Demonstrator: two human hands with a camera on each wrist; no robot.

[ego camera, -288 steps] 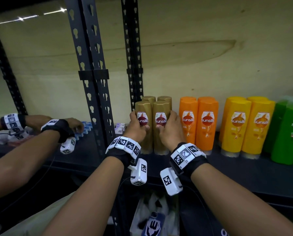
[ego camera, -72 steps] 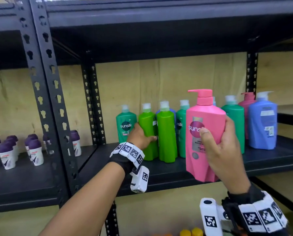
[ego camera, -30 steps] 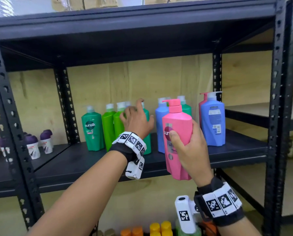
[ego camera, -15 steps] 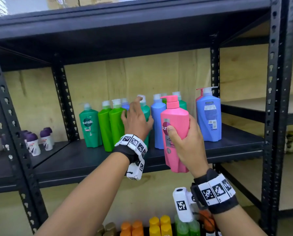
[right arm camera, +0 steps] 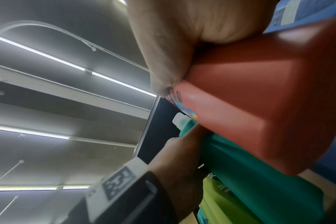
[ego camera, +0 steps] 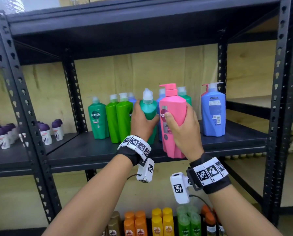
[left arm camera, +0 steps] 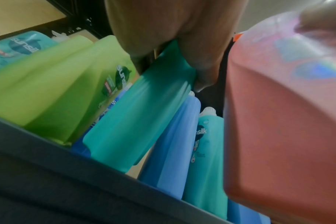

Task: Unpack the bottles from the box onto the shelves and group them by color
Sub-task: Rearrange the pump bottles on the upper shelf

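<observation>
My right hand (ego camera: 181, 128) grips a pink pump bottle (ego camera: 173, 120) and holds it upright at the front edge of the black shelf (ego camera: 84, 150). Seen from the right wrist, that pink bottle (right arm camera: 259, 113) fills the frame under my palm. My left hand (ego camera: 143, 121) grips a teal green bottle (ego camera: 148, 109) by its upper body and tilts it off the shelf. In the left wrist view the teal bottle (left arm camera: 140, 121) leans between two light green bottles (left arm camera: 54, 91) and a blue bottle (left arm camera: 173, 144). The box is out of view.
On the same shelf stand a teal Sunsilk bottle (ego camera: 97, 118), two light green ones (ego camera: 118, 116), blue and teal bottles behind, and a blue pump bottle (ego camera: 213, 109) to the right. Purple-capped roll-ons (ego camera: 45, 132) fill the left bay. Upright posts (ego camera: 278, 99) frame the bay; smaller bottles (ego camera: 161, 222) stand below.
My left hand has closed round the teal bottle and pulled it forward and up. The pink bottle has risen slightly and come closer to the shelf edge.
</observation>
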